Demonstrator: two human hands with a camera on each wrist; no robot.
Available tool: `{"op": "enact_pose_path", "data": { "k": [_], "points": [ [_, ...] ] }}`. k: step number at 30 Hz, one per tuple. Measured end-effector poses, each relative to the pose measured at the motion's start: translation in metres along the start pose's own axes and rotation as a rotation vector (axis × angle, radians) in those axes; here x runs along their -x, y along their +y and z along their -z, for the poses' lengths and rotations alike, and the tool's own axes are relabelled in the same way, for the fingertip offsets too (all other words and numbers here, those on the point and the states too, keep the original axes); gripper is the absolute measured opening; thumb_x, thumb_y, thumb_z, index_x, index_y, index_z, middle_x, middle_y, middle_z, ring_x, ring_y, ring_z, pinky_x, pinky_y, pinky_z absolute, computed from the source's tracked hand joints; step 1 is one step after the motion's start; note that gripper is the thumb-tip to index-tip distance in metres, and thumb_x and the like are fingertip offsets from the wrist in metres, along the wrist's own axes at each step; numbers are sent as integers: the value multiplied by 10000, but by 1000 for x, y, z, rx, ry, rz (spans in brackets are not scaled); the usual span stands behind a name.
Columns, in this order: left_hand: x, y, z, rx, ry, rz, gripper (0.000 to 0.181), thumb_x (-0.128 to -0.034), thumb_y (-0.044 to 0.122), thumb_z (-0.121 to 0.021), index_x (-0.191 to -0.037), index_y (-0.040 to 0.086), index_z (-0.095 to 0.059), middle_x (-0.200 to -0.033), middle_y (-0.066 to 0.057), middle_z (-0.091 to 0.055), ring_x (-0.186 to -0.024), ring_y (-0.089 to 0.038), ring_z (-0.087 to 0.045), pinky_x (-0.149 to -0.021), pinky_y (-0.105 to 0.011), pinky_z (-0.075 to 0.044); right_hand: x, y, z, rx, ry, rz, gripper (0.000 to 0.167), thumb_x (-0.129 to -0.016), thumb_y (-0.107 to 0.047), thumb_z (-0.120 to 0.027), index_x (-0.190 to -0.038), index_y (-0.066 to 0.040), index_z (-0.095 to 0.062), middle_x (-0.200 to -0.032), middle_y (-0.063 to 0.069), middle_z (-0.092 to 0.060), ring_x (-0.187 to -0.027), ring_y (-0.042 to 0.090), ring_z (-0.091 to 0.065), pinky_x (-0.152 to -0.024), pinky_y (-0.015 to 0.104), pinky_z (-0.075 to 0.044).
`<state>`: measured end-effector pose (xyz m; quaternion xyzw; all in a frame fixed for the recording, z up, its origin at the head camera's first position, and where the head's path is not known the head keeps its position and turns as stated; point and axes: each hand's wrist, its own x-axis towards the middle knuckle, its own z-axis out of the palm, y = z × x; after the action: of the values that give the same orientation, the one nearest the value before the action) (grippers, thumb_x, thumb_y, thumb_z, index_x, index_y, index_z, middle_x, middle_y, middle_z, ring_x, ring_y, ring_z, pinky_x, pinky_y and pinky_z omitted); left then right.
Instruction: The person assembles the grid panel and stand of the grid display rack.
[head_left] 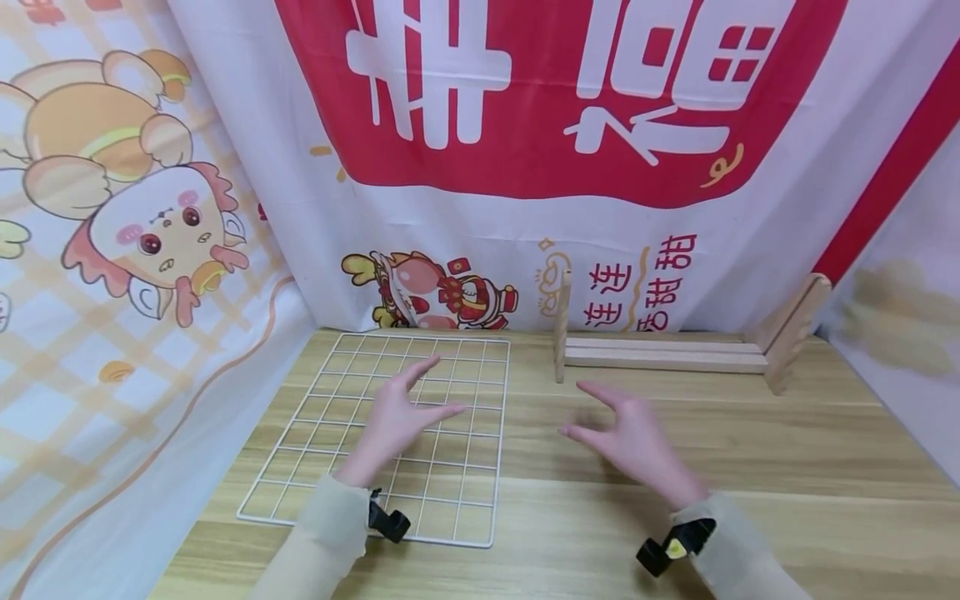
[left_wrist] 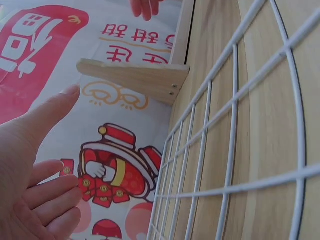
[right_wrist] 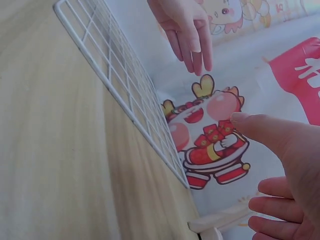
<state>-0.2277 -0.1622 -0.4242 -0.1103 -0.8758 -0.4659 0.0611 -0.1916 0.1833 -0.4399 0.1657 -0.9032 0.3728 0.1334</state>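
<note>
A white wire grid panel (head_left: 420, 460) lies flat on the left part of the wooden table. Above it hovers my left hand (head_left: 397, 417), thumb and fingers spread apart, holding nothing. My right hand (head_left: 626, 429) hangs over the bare wood to the right of the panel, also spread and without anything in it. In the left wrist view the left hand (left_wrist: 37, 175) is clear of the wires of the grid panel (left_wrist: 230, 190). The right wrist view shows the right hand (right_wrist: 285, 170) with its thumb extended, and the left hand (right_wrist: 185, 32) beyond.
At the table's back right stands a wooden rack (head_left: 663, 354) with two upright ends and slats between them. Printed cloth (head_left: 480, 217) hangs behind the table (head_left: 585, 533), and another patterned cloth (head_left: 150, 367) covers the left side.
</note>
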Motion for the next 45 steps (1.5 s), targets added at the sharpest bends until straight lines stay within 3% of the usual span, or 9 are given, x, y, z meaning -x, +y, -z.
{"op": "enact_pose_path", "data": {
  "k": [5,11,17,28,36,45],
  "points": [
    [4,-12,10,10,18,19,862,-762,407,-912,-1491,173,-518,-1530,-70,-479,-1418,-309,-414,-1152,-554,-346,3,-5,-12,-8,-22,-4,730,-777,-342,-909,-1366,-19,-623,-1348,156,-633,-1258,379,-577,-1074,552,-446],
    [9,-31,22,-30,32,26,921,-747,538,-877,-1498,153,-508,-1530,-77,-481,-1419,-308,-416,-1155,-549,-344,-2,-14,-21,-25,-63,-2,750,-761,-384,-911,-1359,-28,-631,-1350,135,-636,-1266,347,-577,-1086,529,-441],
    [17,-45,35,-41,25,90,1003,-708,610,-862,-1519,162,-477,-1560,-69,-441,-1435,-311,-391,-1168,-538,-323,-7,-22,-33,-56,-110,-20,754,-756,-399,-911,-1355,-33,-637,-1356,123,-634,-1268,321,-579,-1091,506,-442],
    [26,-74,68,-33,93,128,924,-783,413,-892,-1522,77,-449,-1552,-136,-438,-1415,-387,-404,-1159,-545,-334,-8,-28,-58,-137,-204,-59,713,-766,-371,-905,-1319,0,-649,-1308,125,-664,-1217,286,-620,-1068,479,-473],
    [26,-90,98,-31,139,151,928,-821,359,-876,-1536,10,-397,-1564,-180,-404,-1425,-404,-381,-1164,-515,-331,-11,-31,-71,-160,-246,-69,707,-765,-355,-910,-1310,13,-652,-1309,143,-660,-1225,299,-613,-1067,477,-474],
    [21,-114,117,-46,145,174,988,-811,442,-864,-1558,31,-365,-1577,-175,-386,-1425,-404,-380,-1157,-540,-336,-11,-32,-79,-189,-255,-92,712,-763,-374,-908,-1295,28,-657,-1301,177,-657,-1229,323,-608,-1073,491,-465]
  ]
}}
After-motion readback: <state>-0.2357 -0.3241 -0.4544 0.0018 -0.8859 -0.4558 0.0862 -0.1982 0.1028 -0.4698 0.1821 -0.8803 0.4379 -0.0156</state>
